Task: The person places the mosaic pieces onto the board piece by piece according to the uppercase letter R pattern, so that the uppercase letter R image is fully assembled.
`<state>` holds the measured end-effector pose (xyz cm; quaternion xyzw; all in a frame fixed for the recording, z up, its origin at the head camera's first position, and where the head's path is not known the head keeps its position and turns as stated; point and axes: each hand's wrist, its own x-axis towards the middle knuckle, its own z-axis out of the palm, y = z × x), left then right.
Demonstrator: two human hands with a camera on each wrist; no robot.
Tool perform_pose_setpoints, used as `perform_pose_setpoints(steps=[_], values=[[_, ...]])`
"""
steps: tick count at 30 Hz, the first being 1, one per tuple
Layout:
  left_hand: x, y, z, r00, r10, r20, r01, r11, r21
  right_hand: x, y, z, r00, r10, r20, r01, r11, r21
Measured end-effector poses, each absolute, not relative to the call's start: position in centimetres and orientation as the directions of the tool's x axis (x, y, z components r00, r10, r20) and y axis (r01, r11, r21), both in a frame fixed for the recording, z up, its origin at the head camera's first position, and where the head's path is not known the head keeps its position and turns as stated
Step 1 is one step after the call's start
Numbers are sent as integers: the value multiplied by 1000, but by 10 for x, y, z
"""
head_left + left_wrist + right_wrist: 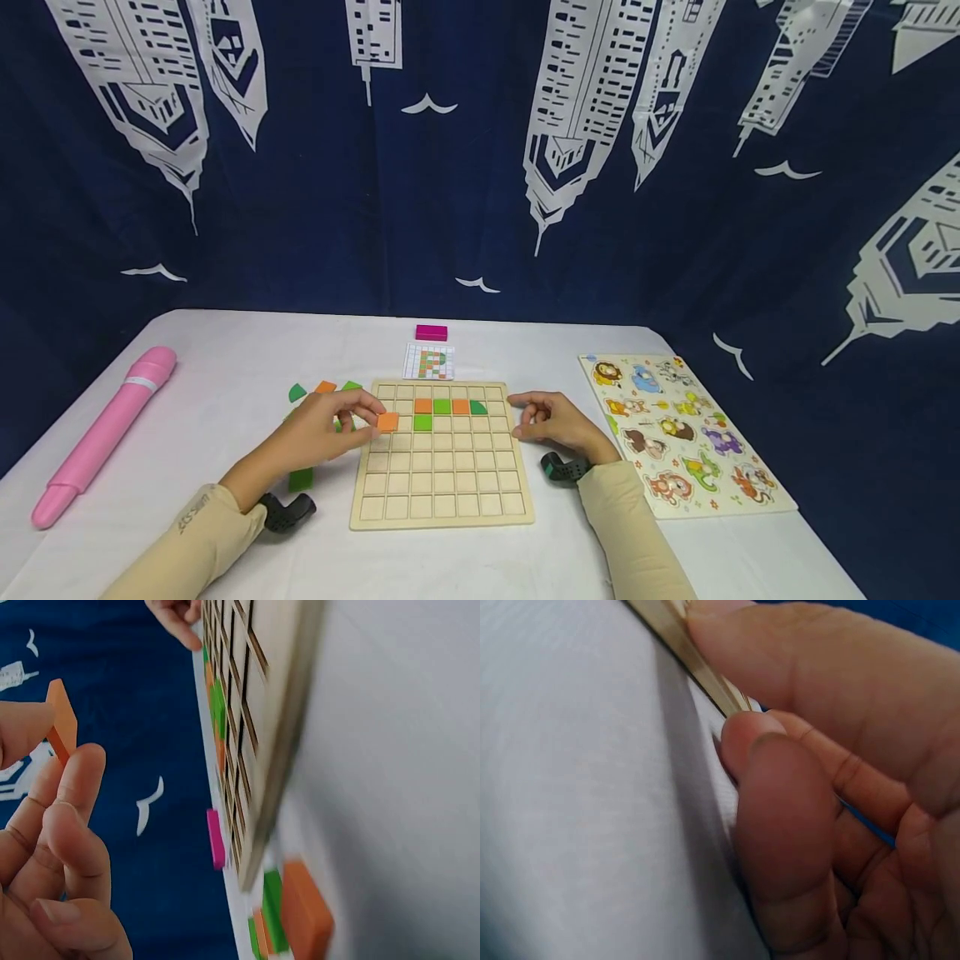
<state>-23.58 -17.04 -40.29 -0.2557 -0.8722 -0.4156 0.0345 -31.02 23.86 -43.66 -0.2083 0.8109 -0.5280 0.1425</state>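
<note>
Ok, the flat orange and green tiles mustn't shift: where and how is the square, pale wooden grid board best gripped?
Probably grip the wooden grid board midway along its left and right edges, from both sides. It lies flat, its edge looks thick enough to pinch, and orange and green tiles sit in its far rows; keep it level.

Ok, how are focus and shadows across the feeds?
Head view: evenly lit, with the grid board distinct; left wrist: held orange tile fairly clear, but the loose orange tile below is blurred; right wrist: soft throughout, with a shadow along the white tablecloth and the fingers dim.
</note>
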Motion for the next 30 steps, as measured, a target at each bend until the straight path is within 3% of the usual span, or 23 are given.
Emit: perform_pose_setpoints(steps=[17,30], values=[[-258,-128,-412,-877,424,223,417,444,793,-310,238,-436,-876,-482,-19,-180,363,-914],[-263,-137,-424,-882,425,201,430,557,711,-309,237,-436,-878,-477,-23,-179,374,-910]])
